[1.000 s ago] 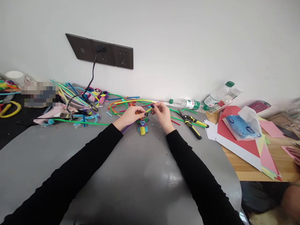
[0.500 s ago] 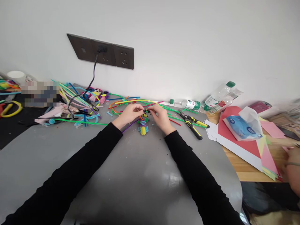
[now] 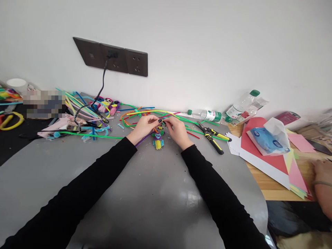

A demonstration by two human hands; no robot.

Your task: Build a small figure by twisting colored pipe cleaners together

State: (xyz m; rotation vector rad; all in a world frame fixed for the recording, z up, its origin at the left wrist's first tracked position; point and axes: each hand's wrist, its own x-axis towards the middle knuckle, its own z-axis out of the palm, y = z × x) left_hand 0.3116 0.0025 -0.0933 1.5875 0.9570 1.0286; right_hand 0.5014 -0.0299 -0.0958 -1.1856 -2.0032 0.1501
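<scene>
My left hand (image 3: 144, 127) and my right hand (image 3: 177, 131) meet above the far part of the grey table (image 3: 145, 193), thumbs and forefingers pinched close together. Whatever sits between the fingertips is too small to make out. Just below them lies a small pipe-cleaner figure (image 3: 158, 141) in yellow, blue and purple, with green at its top. A purple pipe cleaner (image 3: 143, 139) runs beside my left hand. Behind both hands spreads a tangle of green, orange, red and yellow pipe cleaners (image 3: 132, 114).
Yellow-and-black pliers (image 3: 211, 136) lie right of my hands. Plastic bottles (image 3: 211, 115) rest along the wall. A tissue pack (image 3: 269, 140) sits on coloured paper at right, near another person's hand (image 3: 323, 169). Leftward are more pipe cleaners (image 3: 75, 103), small dolls (image 3: 107, 105) and yellow-handled scissors (image 3: 12, 121).
Both of my hands stay pinched together in nearly the same spot, with only slight finger movement. The other person's hand at right has shifted a little.
</scene>
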